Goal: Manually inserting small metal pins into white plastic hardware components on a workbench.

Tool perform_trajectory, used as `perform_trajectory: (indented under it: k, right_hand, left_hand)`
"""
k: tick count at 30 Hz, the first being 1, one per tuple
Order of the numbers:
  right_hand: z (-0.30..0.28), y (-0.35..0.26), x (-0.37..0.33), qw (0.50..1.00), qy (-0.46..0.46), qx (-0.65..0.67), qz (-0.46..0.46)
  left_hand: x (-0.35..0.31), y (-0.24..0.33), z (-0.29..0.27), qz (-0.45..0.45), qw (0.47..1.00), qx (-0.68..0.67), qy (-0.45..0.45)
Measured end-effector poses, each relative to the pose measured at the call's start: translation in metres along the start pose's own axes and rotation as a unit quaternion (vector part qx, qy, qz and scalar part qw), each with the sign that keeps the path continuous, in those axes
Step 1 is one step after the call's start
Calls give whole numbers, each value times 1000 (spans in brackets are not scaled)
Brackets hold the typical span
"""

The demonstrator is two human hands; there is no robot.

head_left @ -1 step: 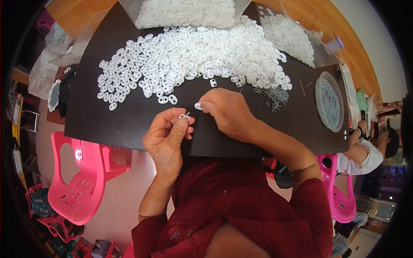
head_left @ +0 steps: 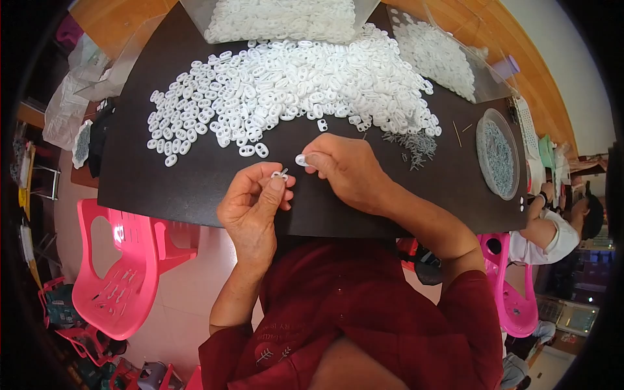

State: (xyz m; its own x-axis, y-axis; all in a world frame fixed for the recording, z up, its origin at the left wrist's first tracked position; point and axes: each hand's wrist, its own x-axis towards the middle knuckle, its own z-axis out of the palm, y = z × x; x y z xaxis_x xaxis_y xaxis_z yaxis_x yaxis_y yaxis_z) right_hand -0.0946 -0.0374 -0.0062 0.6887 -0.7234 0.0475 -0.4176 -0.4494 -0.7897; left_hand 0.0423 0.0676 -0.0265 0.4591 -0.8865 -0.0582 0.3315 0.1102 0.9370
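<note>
My left hand (head_left: 252, 205) pinches a small white oval plastic piece with holes (head_left: 279, 175) between thumb and fingers; a thin grey pin (head_left: 284, 171) stands up from it. Just right of it and a little farther off, my right hand (head_left: 354, 174) grips another white plastic piece (head_left: 300, 160), partly covered by its fingertips. The two pieces are apart. Beyond both hands spreads a large heap of white two-holed oval pieces (head_left: 292, 84). A small pile of grey pins (head_left: 419, 147) lies at the heap's right end.
A round clear tub (head_left: 482, 170) of grey pins stands at the right. Clear bins (head_left: 370, 14) of white pieces sit at the back of the dark table (head_left: 169, 195). Pink chairs (head_left: 140, 286) flank the table. Another person (head_left: 552, 237) is at the far right.
The white piece in my right hand has turned slightly, showing more of its face. My left hand has barely moved.
</note>
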Motion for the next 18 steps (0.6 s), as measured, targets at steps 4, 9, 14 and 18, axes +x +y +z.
perform_trajectory:
  k: [4, 9, 14, 18]
  right_hand:
    - [-9, -6, -4, 977, -32, 189, 97]
    - [-8, -6, -12, 952, -11, 287, 107]
    - [-7, -8, -17, 942, 17, 318, 109]
    - [-6, -5, -21, 942, 1, 321, 102]
  left_hand:
    - [1, 2, 8, 0, 1000, -18, -16]
    - [1, 4, 16, 4, 998, -57, -31]
    - [1, 3, 17, -6, 998, -61, -29]
    - [0, 1, 18, -1, 999, -52, -16]
